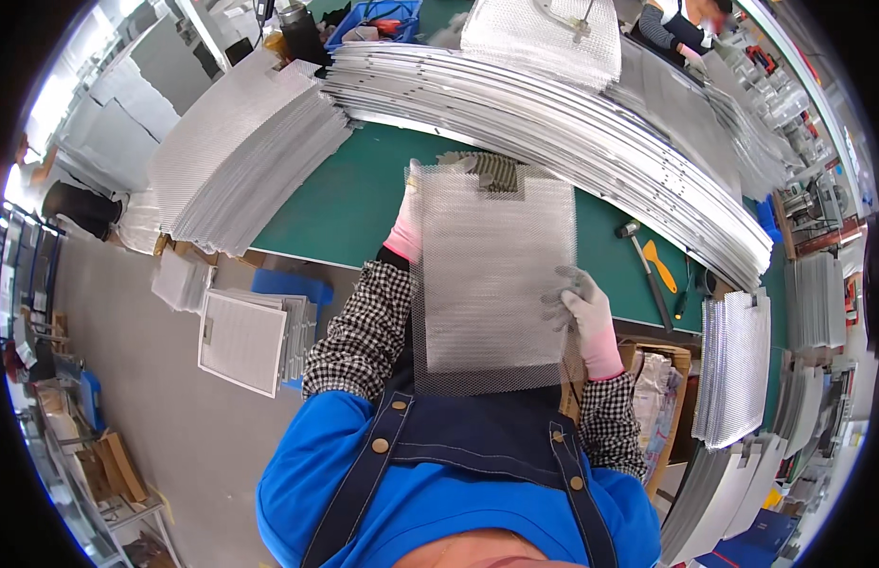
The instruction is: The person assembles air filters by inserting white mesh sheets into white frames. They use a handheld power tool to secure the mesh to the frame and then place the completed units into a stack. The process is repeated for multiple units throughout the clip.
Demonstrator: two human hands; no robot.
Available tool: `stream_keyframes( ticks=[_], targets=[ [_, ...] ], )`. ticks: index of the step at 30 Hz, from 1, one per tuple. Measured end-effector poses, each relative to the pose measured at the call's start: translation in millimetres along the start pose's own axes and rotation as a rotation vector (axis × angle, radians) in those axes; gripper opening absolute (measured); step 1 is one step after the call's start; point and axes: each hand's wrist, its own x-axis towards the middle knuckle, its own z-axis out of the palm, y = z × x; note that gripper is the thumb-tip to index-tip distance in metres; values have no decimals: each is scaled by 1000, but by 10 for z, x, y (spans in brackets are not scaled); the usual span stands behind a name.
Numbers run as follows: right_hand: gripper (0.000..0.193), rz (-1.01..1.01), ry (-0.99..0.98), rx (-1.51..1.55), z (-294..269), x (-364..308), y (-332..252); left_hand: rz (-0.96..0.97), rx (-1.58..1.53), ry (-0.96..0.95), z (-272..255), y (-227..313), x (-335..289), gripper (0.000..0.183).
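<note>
A rectangular silver mesh sheet (pixel 496 275) is held up in front of my chest, with a small dark notch or patch at its top edge. My left hand (pixel 410 222), in a white and pink glove, grips its upper left edge; the sheet hides part of the fingers. On the right edge, lower down, my gloved right hand (pixel 588 317) has its thumb and grey-coated fingers about the mesh. Just beyond the sheet's top, a ridged grey-brown piece (pixel 492 170) lies on the green table (pixel 316 199), partly covered.
Stacked mesh sheets (pixel 250 151) stand at the left; long metal frames (pixel 553 123) curve across the back. A hammer (pixel 648 275) and an orange scraper (pixel 660 265) lie at the right. Another mesh stack (pixel 733 369) stands beyond a cardboard box (pixel 681 407). Framed panels (pixel 241 341) sit lower left.
</note>
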Motion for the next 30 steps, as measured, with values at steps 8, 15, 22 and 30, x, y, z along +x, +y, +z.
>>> stream_keyframes(
  ticks=[8, 15, 22, 30],
  targets=[
    [47, 0, 23, 136, 8, -156, -124, -24, 40, -34, 286, 49, -104, 107],
    [44, 100, -17, 40, -55, -54, -62, 29, -14, -52, 212, 25, -158, 95],
    [42, 126, 8, 34, -123, -136, 10, 20, 10, 69, 332, -78, -240, 70],
    [37, -463, 999, -1029, -2321, -1018, -97, 84, 94, -389, 225, 194, -14, 74]
  ],
)
